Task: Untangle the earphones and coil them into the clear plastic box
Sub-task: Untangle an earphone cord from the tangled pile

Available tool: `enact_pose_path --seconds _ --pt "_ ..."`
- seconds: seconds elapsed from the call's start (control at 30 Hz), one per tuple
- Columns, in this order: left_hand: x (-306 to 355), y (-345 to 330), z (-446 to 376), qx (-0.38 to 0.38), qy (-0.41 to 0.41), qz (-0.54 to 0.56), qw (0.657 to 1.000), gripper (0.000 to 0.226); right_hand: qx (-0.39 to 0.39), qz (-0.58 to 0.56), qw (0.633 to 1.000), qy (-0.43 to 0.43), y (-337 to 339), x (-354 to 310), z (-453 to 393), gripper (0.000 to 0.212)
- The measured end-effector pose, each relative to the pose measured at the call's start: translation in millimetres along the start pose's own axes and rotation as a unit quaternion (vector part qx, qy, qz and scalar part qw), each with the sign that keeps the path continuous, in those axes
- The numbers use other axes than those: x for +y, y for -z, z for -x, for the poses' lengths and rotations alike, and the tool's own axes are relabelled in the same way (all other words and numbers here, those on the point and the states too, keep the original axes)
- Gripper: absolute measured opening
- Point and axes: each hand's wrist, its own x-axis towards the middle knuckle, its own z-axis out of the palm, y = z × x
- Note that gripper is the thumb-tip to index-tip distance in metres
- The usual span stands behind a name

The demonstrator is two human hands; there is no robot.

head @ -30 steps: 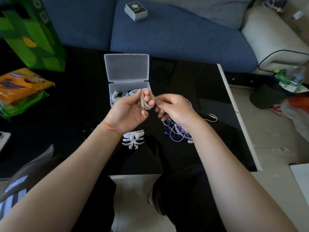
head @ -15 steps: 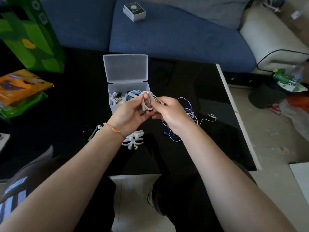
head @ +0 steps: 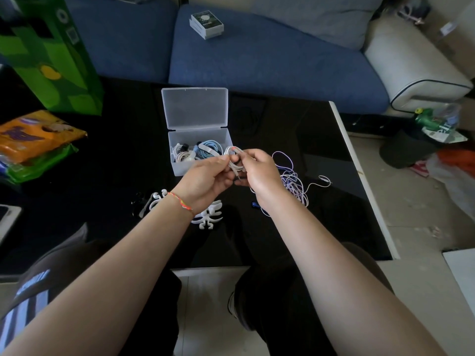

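— What do you have in each grip?

— My left hand [head: 205,179] and right hand [head: 259,173] both pinch a small white earphone coil [head: 234,157], fingers curled round it, held just above the near right corner of the clear plastic box [head: 199,147].

— And the box?

— Open on the black tabletop [head: 115,163], coiled earphones inside. A tangled cable pile [head: 293,183] lies right of my hands.
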Motion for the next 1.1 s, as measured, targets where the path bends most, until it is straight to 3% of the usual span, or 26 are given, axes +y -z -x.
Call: enact_pose_path --seconds 0.23,0.43,0.57,0.67,0.77,0.87,0.97,1.1 --pt "-4 -9 9 0.015 -0.016 0.102 0.995 0.028 0.041 -0.03 0.997 0.054 -4 -2 9 0.017" --pt "-7 -16 13 0.023 0.01 0.18 0.983 0.026 0.057 -0.091 0.994 0.038 -6 -2 7 0.013" --pt "-4 -12 13 0.039 0.064 0.206 0.976 0.021 0.013 -0.028 0.998 0.06 1 -3 5 0.013" --pt "0 -9 14 0.02 0.098 0.195 0.976 0.031 0.001 0.012 0.997 0.071 6 -3 4 0.012" --pt "2 -6 12 0.006 0.13 0.138 0.982 0.038 -0.021 0.072 0.993 0.087 11 -5 3 0.013" --pt "2 -4 8 0.022 0.127 -0.028 0.991 0.038 -0.054 0.106 0.989 0.083 12 -4 3 0.013" --pt "-1 -7 6 0.073 0.093 -0.149 0.982 0.035 -0.06 0.14 0.985 0.084 9 -2 5 0.014" --pt "-10 -12 4 0.158 0.048 -0.226 0.96 0.034 -0.052 0.146 0.985 0.08 1 3 8 0.018"
